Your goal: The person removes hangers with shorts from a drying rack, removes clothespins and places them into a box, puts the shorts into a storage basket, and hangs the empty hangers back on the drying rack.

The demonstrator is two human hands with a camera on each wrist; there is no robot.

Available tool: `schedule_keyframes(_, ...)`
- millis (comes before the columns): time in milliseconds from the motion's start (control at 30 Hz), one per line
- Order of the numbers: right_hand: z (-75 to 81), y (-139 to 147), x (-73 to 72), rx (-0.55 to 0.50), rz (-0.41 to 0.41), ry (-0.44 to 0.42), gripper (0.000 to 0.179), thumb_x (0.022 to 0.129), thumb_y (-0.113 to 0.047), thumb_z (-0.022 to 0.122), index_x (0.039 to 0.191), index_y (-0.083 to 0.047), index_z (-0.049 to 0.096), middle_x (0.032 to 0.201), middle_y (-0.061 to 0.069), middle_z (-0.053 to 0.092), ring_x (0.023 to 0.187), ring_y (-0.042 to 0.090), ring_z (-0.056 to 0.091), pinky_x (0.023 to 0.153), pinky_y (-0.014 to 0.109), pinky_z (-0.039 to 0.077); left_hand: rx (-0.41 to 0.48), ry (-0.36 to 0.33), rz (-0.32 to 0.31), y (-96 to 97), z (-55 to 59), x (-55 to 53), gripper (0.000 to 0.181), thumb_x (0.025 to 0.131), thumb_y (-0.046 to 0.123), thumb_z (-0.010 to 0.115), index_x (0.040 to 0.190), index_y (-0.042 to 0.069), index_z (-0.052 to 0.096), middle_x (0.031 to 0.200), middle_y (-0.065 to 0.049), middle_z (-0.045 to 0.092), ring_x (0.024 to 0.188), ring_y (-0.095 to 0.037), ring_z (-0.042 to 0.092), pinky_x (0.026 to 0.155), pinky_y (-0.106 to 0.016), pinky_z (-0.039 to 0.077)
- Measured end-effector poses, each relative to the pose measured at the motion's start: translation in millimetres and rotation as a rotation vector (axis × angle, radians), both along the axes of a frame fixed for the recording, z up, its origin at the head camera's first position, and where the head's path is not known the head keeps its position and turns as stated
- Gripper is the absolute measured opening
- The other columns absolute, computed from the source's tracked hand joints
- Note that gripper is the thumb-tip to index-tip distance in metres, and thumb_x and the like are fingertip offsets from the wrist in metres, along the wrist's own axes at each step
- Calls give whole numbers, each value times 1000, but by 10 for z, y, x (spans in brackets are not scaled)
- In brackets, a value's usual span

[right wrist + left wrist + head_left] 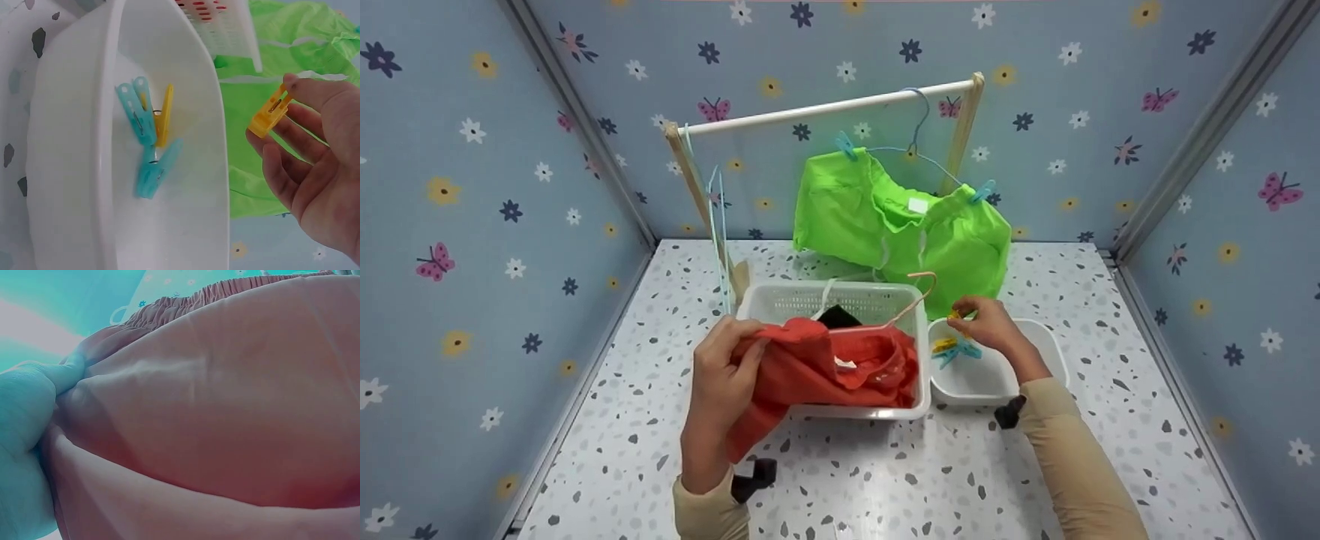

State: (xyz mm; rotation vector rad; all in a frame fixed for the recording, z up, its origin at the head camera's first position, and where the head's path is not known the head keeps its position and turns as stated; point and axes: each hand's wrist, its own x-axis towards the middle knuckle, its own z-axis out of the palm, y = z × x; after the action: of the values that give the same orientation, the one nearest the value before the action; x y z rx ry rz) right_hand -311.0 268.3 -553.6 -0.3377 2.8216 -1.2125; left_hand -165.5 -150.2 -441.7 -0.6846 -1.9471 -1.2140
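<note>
My left hand (724,382) pinches a corner of the red shorts (802,375) between thumb and fingers, over the left side of the white basket (926,375). Their gathered elastic waistband (208,295) shows in the left wrist view. A pink hanger (924,289) lies along the waist, its hook pointing up to the right. My right hand (332,146) holds a yellow clothespin (270,115) between thumb and fingers, just above the far rim of a small white tub (1061,356). Inside that tub lie another yellow clothespin (163,121) and two blue ones (138,112).
Behind the basket stands a rack with a white rod (810,112). Green shorts (847,202) hang there from a blue hanger (919,124), held by blue clothespins (846,145). Light blue hangers (718,225) hang at its left end. Black cloth (838,316) sits in the basket.
</note>
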Motion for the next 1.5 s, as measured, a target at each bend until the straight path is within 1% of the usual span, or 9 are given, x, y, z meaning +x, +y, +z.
schedule_keyframes(267, -133, -4, -167, 119, 40, -15, 34, 83, -15, 77, 107, 4, 64, 99, 18, 67, 95, 35, 62, 83, 48, 48, 13, -34, -7, 8, -15, 1, 24, 83, -8, 71, 98, 10, 69, 83, -2, 58, 69, -13, 51, 58, -20, 41)
schedule_keyframes(433, -165, -25, -192, 166, 97, -30, 24, 78, -10, 78, 98, 0, 69, 94, 12, 69, 90, 31, 63, 82, 47, 49, 13, -31, 16, 9, -26, 12, 24, 80, -13, 71, 94, 6, 68, 79, -4, 56, 66, -13, 48, 56, -20, 38)
schedule_keyframes(633, -190, -25, -211, 215, 169, 13, 17, 75, -4, 77, 91, -1, 72, 89, 10, 70, 85, 29, 64, 79, 46, 50, 17, -45, 17, 3, -20, 30, 24, 80, -13, 70, 94, 6, 68, 79, -4, 56, 67, -13, 48, 57, -20, 39)
schedule_keyframes(767, -205, -26, -213, 227, 189, 33, 17, 72, 0, 78, 89, -2, 73, 88, 10, 71, 84, 29, 65, 78, 46, 50, 21, -41, 21, -11, -33, 30, 24, 80, -13, 71, 94, 6, 68, 79, -3, 56, 66, -13, 47, 56, -20, 38)
schedule_keyframes(967, -240, -6, -218, 216, 186, 60, 19, 74, -3, 79, 92, -2, 73, 92, 13, 71, 88, 32, 65, 81, 48, 50, 28, -48, 16, 6, -2, 55, 23, 80, -13, 70, 94, 5, 68, 79, -4, 56, 67, -13, 48, 57, -20, 39)
schedule_keyframes(1133, -238, 31, -226, 234, 159, 41, 19, 74, -2, 74, 93, -2, 72, 93, 12, 71, 89, 32, 65, 81, 48, 50, 33, -35, 7, 66, 165, 142, 21, 80, -16, 69, 92, 1, 67, 78, -7, 57, 67, -15, 50, 59, -20, 40)
schedule_keyframes(1267, -205, 31, -228, 247, 138, 65, 15, 78, -4, 70, 92, -2, 73, 88, 10, 71, 86, 30, 66, 78, 48, 50, 32, -10, 12, 97, 259, 192, 21, 78, -18, 68, 91, -2, 66, 78, -10, 58, 67, -16, 52, 59, -20, 41)
schedule_keyframes(1433, -143, -17, -229, 234, 101, 116, 8, 84, -9, 70, 90, -5, 74, 84, 7, 70, 81, 26, 65, 73, 45, 51, 33, -3, 7, 94, 272, 195, 20, 78, -18, 68, 91, -3, 66, 78, -11, 57, 67, -16, 52, 59, -20, 41)
schedule_keyframes(1500, -106, -40, -228, 222, 90, 136, 7, 86, -12, 70, 89, -7, 74, 84, 5, 70, 80, 24, 65, 72, 44, 51, 35, -5, 10, 72, 220, 162, 20, 78, -18, 68, 91, -2, 67, 78, -10, 57, 67, -16, 51, 59, -20, 41)
